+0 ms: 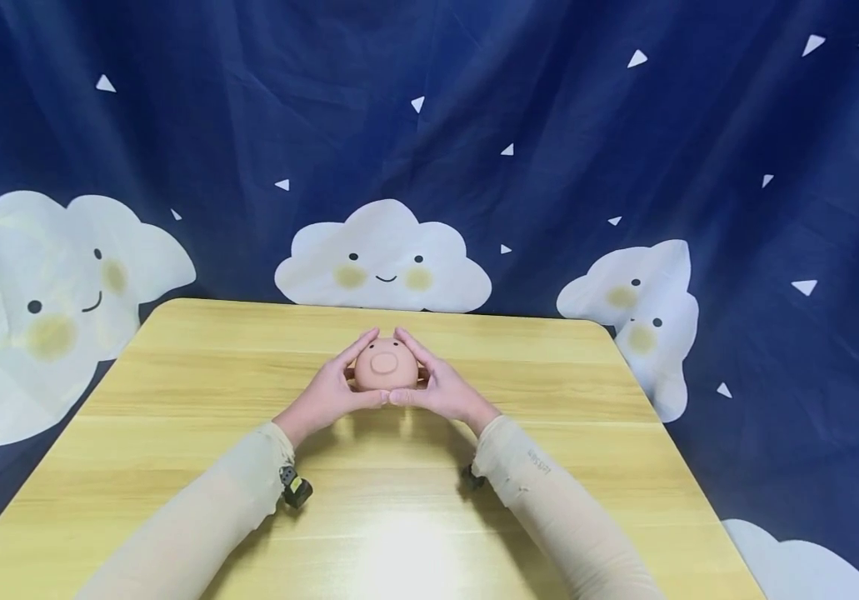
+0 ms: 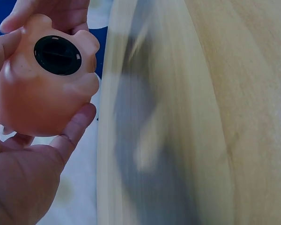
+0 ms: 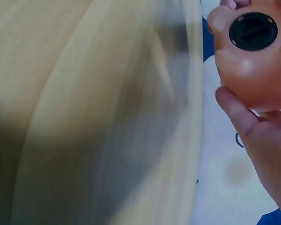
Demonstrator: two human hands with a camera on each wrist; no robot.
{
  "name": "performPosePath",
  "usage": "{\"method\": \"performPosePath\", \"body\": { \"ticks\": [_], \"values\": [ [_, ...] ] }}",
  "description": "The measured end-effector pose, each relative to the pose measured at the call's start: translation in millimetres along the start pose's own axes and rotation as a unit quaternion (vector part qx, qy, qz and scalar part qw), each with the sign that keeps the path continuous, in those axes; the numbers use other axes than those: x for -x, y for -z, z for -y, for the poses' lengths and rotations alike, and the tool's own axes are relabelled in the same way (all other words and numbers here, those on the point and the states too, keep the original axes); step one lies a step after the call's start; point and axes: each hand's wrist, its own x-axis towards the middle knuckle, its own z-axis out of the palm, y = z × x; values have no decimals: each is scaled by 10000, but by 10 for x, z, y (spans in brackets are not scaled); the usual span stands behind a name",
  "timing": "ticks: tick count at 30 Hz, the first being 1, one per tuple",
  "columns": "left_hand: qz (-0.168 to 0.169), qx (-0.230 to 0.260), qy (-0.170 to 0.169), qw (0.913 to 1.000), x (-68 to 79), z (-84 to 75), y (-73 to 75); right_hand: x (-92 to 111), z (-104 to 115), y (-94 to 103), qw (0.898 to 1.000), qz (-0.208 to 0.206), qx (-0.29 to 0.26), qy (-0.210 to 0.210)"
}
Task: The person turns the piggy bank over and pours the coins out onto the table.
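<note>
A round pink piggy bank [image 1: 386,367] with a snout and two dark eyes faces the head camera. My left hand [image 1: 327,389] grips it from the left, fingers at its top and thumb along its lower edge. On the other side my right hand [image 1: 446,388] holds it the same way, and the thumb tips nearly meet below the snout. In the left wrist view the underside of the piggy bank [image 2: 47,101] shows stubby feet and a round black plug [image 2: 58,55]. Shadows below suggest it is held above the wooden table [image 1: 234,367].
A dark blue curtain [image 1: 549,100] with white triangles and smiling clouds hangs behind the table's far edge. Small black cameras sit at the left wrist [image 1: 295,487] and the right wrist [image 1: 472,477]. A bright glare lies on the near tabletop.
</note>
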Motion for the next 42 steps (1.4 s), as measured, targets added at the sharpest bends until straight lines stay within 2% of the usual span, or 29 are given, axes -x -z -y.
{"method": "performPosePath", "body": {
  "ticks": [8,14,21,28,31,36,42],
  "values": [
    [-48,217,139,9997,-6,-7,-9,-8,-11,21,9986,97,-400,-321],
    [-80,238,70,9997,-11,-22,-20,16,-45,21,9956,-129,-702,-600],
    [-287,101,-167,9994,-4,-62,-27,38,-49,43,9969,-279,-664,-324],
    [-407,101,-81,9991,12,-74,-39,45,-22,48,9968,-279,-739,-97],
    [-446,105,-142,9988,15,-79,-45,52,-17,56,9961,-286,-827,-106],
    [-372,-42,-395,9985,-7,-93,-52,61,-10,63,9950,-348,-896,-279],
    [76,76,-285,9995,3,-130,-14,58,-16,33,9870,-192,-1537,-422]
  ]
}}
